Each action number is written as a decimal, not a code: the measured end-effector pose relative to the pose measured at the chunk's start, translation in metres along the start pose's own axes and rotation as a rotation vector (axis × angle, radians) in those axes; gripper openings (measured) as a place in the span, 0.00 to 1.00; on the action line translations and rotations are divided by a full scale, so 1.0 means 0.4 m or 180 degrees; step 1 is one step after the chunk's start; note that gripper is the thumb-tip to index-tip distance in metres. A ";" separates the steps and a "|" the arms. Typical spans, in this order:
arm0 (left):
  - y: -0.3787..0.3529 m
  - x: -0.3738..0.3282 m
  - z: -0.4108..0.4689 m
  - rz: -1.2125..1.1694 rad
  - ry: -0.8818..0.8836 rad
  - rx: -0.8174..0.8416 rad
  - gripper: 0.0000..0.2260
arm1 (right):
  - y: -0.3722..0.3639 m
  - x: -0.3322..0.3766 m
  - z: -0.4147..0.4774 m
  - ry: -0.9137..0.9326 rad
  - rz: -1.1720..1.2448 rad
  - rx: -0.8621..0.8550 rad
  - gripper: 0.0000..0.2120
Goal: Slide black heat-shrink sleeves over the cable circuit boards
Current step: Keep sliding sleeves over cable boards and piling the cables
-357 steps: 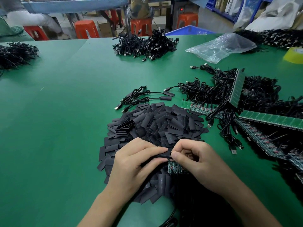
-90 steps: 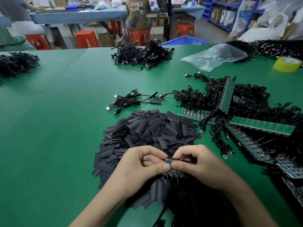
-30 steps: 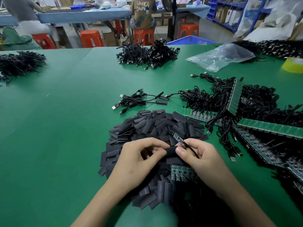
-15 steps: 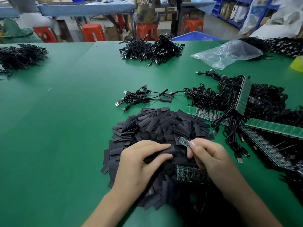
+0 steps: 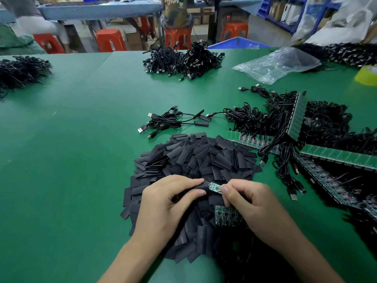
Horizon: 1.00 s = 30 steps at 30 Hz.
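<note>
- Pinching one black heat-shrink sleeve (image 5: 199, 188) in left hand (image 5: 163, 203), between thumb and curled forefinger, open end facing right.
- Pinching small green circuit board (image 5: 215, 187) in right hand (image 5: 252, 203) by its near end, fingers curled round it; no view of its cable, hidden under the hand.
- Bringing board tip to sleeve mouth: touching or just entered, cannot tell which; most of the green bare.
- Working just above the sleeve pile (image 5: 195, 158) on the green table (image 5: 71, 150).
- Step in hand, by judgement: threading this board into its sleeve, very start of the insertion.
- Next move calls for: keeping the flat sleeve mouth squeezed open, holding the board flat and in line with it, then pushing the sleeve rightward until no green shows.
- Probably also calls for regripping with the right hand further back toward the cable, to clear the sleeve's path.
- Risk: snagging on board corners or solder joints; mouth collapsing flat.
- Directly under the right hand: strip of bare boards (image 5: 226, 216), not yet sleeved.
- Further right: more board strips with cables (image 5: 255, 139), tangled.
- Beyond the pile: a few finished cables (image 5: 175, 121), apparently sleeved; so early in the batch, judging by the heaps left.
- Far side: cable heap (image 5: 181, 58), plastic bag (image 5: 279, 62), yellow tape roll (image 5: 368, 75).
</note>
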<state>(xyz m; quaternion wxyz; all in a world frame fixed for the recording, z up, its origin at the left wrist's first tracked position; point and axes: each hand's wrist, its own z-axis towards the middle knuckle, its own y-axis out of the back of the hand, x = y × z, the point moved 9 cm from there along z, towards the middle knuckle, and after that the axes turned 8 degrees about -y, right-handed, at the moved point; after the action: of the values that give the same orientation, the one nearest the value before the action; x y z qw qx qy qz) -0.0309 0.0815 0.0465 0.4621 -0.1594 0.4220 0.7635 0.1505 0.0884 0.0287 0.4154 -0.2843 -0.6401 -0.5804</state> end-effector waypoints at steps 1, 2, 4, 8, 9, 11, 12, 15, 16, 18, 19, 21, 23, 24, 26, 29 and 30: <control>-0.001 0.000 0.000 0.0043 -0.0031 0.0042 0.09 | -0.001 -0.002 -0.001 -0.0018 -0.0026 0.0009 0.19; -0.002 -0.002 0.001 0.0088 -0.0086 0.0109 0.09 | -0.001 -0.003 -0.001 -0.0032 -0.0041 0.0017 0.19; -0.007 -0.008 0.005 0.0187 -0.0284 0.0319 0.10 | 0.000 -0.001 -0.002 -0.0059 -0.0047 0.0040 0.18; -0.015 -0.015 0.011 0.0204 -0.0559 0.0723 0.11 | -0.004 0.002 -0.003 -0.0107 -0.0041 0.0112 0.19; -0.015 -0.015 0.010 0.0167 -0.0566 0.0767 0.11 | -0.005 0.000 -0.003 -0.0129 -0.0032 0.0137 0.19; -0.016 -0.015 0.009 0.0122 -0.0552 0.0802 0.11 | -0.005 -0.003 -0.002 -0.0162 -0.0010 0.0177 0.19; -0.016 -0.015 0.008 0.0096 -0.0520 0.0789 0.12 | -0.005 -0.004 -0.002 -0.0166 -0.0002 0.0192 0.19; -0.015 -0.012 0.007 0.0028 -0.0370 0.0639 0.12 | -0.012 -0.002 -0.004 -0.0144 -0.0020 0.0243 0.19; -0.015 -0.011 0.007 0.0025 -0.0336 0.0603 0.12 | -0.016 -0.002 -0.004 -0.0139 -0.0038 0.0261 0.19; -0.016 -0.009 0.006 0.0028 -0.0318 0.0601 0.11 | -0.019 -0.002 -0.005 -0.0136 -0.0065 0.0285 0.19; -0.018 -0.010 0.005 0.0032 -0.0343 0.0623 0.11 | -0.020 -0.002 -0.006 -0.0131 -0.0080 0.0293 0.19; -0.026 -0.017 0.004 0.0004 -0.0454 0.0718 0.11 | -0.023 -0.002 -0.006 -0.0116 -0.0105 0.0320 0.18; -0.040 -0.029 0.000 -0.0042 -0.0608 0.0859 0.11 | -0.030 -0.001 -0.007 -0.0090 -0.0129 0.0379 0.18; -0.046 -0.034 -0.001 -0.0051 -0.0662 0.0910 0.11 | -0.034 0.000 -0.007 -0.0070 -0.0153 0.0396 0.17; -0.052 -0.035 -0.004 -0.0079 -0.0660 0.0960 0.11 | -0.037 0.002 -0.007 -0.0034 -0.0130 0.0407 0.18; -0.046 -0.033 -0.001 -0.0107 -0.0599 0.0888 0.11 | -0.035 0.007 -0.010 -0.0059 0.0042 0.0447 0.18; -0.039 -0.031 0.002 -0.0147 -0.0555 0.0799 0.10 | -0.032 0.008 -0.011 -0.0088 0.0121 0.0472 0.18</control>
<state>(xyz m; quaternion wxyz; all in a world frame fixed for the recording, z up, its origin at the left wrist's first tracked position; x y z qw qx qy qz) -0.0111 0.0782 0.0470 0.5308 -0.0431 0.4686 0.7048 0.1390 0.0818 0.0247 0.4374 -0.2729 -0.6815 -0.5194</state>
